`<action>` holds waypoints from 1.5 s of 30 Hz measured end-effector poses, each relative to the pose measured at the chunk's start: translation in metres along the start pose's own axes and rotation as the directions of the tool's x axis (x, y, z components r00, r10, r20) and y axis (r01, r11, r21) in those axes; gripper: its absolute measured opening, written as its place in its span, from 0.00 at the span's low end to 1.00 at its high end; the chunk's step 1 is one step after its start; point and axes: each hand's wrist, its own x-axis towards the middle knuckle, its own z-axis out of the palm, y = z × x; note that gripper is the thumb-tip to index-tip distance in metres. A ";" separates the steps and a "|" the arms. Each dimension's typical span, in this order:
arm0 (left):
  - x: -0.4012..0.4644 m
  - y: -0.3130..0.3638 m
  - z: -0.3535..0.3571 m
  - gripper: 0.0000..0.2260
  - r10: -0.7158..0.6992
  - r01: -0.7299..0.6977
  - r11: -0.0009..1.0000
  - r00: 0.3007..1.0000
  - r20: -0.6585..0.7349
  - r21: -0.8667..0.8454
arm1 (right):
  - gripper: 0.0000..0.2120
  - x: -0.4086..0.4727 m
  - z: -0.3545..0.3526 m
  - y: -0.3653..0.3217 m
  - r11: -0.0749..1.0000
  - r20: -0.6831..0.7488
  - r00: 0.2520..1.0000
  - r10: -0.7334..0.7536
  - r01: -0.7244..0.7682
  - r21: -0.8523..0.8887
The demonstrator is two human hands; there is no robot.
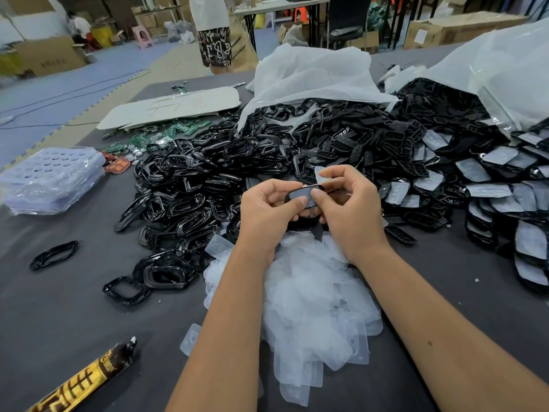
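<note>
Black frame (309, 191) between curled fingers (294, 203)

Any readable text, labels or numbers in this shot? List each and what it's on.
Nothing reads clearly.
white board: handwritten strokes, red marks, illegible.
gold-brown tube: ornate characters, unreadable.
red tag: print too small.
cardboard box: print blurred.
black part: no text seen.

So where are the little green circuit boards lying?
In the head view the green circuit boards lie far left on the table, between the flat cardboard sheet behind them and the heap of black frames.
</note>
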 end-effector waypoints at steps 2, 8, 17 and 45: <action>0.000 0.001 -0.001 0.10 -0.011 0.010 0.999 1.000 -0.013 -0.037 | 0.07 0.001 -0.001 -0.001 0.999 0.023 1.000 0.018 -0.019 0.029; 0.000 0.001 -0.002 0.10 -0.010 0.009 0.998 1.000 -0.016 -0.055 | 0.04 0.000 0.001 -0.002 1.000 0.065 0.998 0.025 -0.026 0.014; -0.001 0.002 0.000 0.10 -0.008 0.008 0.999 1.000 0.008 -0.032 | 0.10 -0.008 -0.001 -0.015 0.988 0.019 0.995 -0.102 0.103 -0.111; 0.004 0.004 -0.001 0.04 -0.067 0.059 0.978 0.997 -0.034 -0.202 | 0.11 -0.001 -0.008 -0.014 0.960 0.248 0.965 0.080 -0.141 0.243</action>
